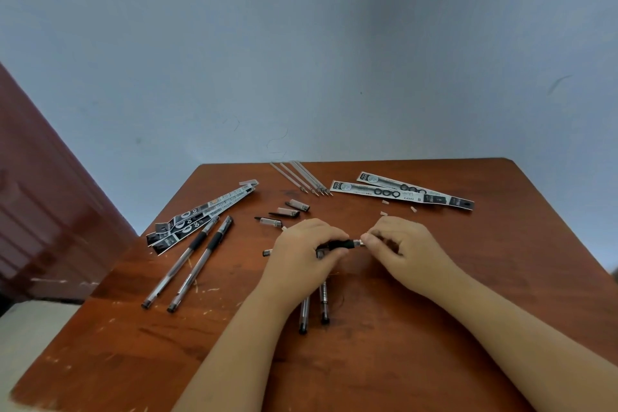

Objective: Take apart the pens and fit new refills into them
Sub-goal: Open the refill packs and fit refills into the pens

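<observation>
Pen (341, 244), black-gripped, held level above the middle of the table (434, 328) between my two hands. Table: reddish wood, scratched, set against a grey-blue wall (301, 43). My left hand (301, 254) is curled round the pen's grip section; my right hand (398, 244) pinches its silver tip end with thumb and fingertips. Used refill packets (197, 217), a fanned stack at the far left. Two more packets (401, 192) at the far right, lying side by side. Two whole pens (190, 264) just beside the left stack, parallel, tips pointing away from me. Two pen barrels (314, 308) partly hidden under my left wrist. Four bare refills (301, 177) at the far edge, tips towards me. Three caps (284, 212) between the refills and my left hand. Small white bits (383, 213) scattered near the right packets.
</observation>
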A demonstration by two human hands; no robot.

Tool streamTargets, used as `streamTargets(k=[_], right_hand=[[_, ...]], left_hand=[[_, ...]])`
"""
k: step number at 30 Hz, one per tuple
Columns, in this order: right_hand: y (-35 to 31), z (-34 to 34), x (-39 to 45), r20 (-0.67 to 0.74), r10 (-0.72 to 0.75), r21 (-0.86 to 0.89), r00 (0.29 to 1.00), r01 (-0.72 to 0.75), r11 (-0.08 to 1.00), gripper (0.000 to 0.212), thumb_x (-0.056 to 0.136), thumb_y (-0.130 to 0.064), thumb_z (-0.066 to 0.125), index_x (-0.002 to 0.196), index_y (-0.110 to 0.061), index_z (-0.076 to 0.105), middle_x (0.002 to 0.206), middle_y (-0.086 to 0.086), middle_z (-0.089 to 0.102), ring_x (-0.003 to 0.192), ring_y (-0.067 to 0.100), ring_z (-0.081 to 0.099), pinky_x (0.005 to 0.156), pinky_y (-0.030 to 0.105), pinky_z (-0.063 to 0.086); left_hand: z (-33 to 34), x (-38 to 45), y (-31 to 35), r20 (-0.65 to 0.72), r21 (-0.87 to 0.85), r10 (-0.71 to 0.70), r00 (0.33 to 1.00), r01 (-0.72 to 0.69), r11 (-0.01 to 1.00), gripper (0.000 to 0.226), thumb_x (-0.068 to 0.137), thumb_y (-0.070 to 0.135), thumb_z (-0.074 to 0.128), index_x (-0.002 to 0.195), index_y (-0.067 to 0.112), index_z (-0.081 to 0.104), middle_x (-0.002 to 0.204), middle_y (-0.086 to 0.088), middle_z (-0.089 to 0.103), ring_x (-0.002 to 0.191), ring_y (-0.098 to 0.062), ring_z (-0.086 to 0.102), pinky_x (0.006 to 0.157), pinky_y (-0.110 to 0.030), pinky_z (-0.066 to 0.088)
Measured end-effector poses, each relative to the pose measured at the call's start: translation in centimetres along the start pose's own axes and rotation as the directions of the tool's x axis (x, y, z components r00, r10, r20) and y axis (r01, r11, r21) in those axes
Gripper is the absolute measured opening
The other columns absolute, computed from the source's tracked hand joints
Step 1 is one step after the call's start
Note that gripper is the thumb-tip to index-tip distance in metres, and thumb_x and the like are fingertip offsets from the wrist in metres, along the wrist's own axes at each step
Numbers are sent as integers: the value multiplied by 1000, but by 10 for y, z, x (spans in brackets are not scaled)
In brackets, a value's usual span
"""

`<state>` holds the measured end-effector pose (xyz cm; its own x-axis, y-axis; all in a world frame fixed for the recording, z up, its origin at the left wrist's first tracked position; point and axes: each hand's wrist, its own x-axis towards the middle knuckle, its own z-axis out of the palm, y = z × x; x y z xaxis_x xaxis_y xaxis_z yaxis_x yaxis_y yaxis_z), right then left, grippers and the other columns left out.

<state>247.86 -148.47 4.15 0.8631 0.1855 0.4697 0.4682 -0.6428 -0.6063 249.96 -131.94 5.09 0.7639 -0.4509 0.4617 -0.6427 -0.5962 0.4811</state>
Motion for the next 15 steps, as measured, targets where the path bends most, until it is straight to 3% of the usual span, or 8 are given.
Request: streamTargets(k=[2,4,6,9,11,15], right_hand=[[-1,1,1,-14,9,2,1000,-9,1000,45,81,-42,38,75,-7,66,65,-9,53,66,-1,49,71,1,34],[-2,-1,0,-19,61,43,998,-60,997,31,80,-41,44,90,-18,62,74,-18,53,73,-3,53,67,4,38],[-3,-3,-1,-33,77,110,997,-73,991,20,78,-32,52,97,-26,55,82,-22,53,83,-5,53,68,10,44],[-2,-2,-2,-62,36,114,997,-28,993,15,76,-14,63,91,-18,63,80,-20,54,80,-7,53,66,9,45],[-3,-1,-2,-64,15,76,998,-10,997,15,74,-18,59,83,-11,67,75,-22,52,77,-9,52,63,4,41],[-3,-2,0,-58,1,52,998,2,999,37,78,-41,47,78,-10,68,65,-22,50,74,-6,52,61,5,38]], left_hand=[[0,0,0,1,2,0,1000,0,1000,16,73,16,68,89,13,72,82,2,68,82,-2,52,77,-4,37],[-2,0,0,-11,4,-8,1000,8,1000,16,74,12,71,90,14,72,83,3,68,77,2,51,76,-2,35],[-4,1,0,-28,-11,-16,999,15,1000,16,74,8,71,89,13,72,82,3,67,77,3,50,75,0,34],[-4,1,1,-33,-20,-20,999,20,1000,15,73,12,69,88,13,72,80,4,66,78,3,49,76,0,34],[-3,0,1,-23,-15,-19,1000,19,1000,17,72,17,65,87,14,72,79,5,65,82,4,47,75,-1,34],[-2,-1,1,-12,-17,-16,1000,16,1000,19,71,20,63,86,14,72,78,6,65,81,3,48,75,-3,35]])
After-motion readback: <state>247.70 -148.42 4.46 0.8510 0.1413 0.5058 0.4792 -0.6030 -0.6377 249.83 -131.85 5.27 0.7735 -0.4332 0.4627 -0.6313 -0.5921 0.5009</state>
